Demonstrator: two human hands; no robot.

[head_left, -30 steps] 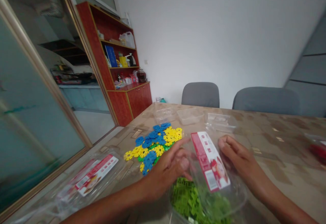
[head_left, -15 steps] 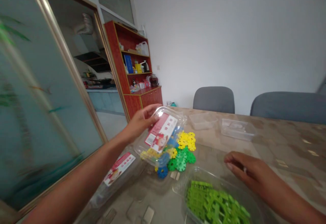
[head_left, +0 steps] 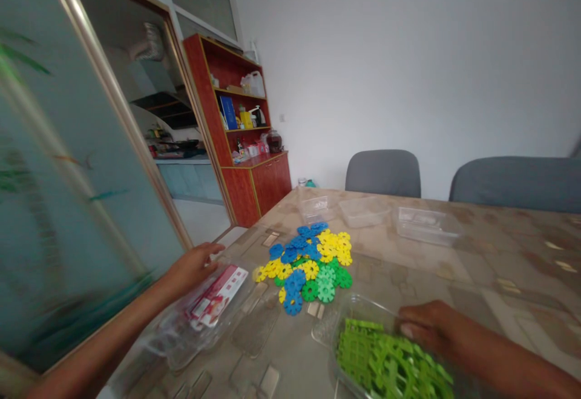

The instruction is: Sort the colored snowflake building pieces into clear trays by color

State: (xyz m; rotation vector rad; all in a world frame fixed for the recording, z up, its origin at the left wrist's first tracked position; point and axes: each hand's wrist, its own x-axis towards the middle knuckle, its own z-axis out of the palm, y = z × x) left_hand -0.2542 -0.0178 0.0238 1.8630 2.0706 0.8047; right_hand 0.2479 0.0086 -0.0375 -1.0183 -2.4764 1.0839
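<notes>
My left hand (head_left: 197, 266) is open, its fingers stretched out above a stack of clear plastic lids (head_left: 179, 347) with a red and white label (head_left: 218, 299). My right hand (head_left: 429, 329) is closed at the right rim of a clear plastic container (head_left: 333, 350); its fingertips are partly hidden. Inside the container lie several bright green plastic building pieces (head_left: 385, 356). Between the hands, a loose pile of flower-shaped plastic discs lies on the table: blue discs (head_left: 295, 250), yellow discs (head_left: 334, 246) and green discs (head_left: 325, 284).
Three clear plastic containers stand along the table's far side: a left one (head_left: 315, 210), a middle one (head_left: 364, 212) and a right one (head_left: 426, 227). Beyond the table (head_left: 499, 302) are a grey chair (head_left: 384, 173) and another grey chair (head_left: 512, 182). A red-brown cabinet (head_left: 270, 187) stands behind.
My left hand has moved down and left and let go of the labelled lid, which now lies with the other at the left. My right hand has come down to the container's rim.
</notes>
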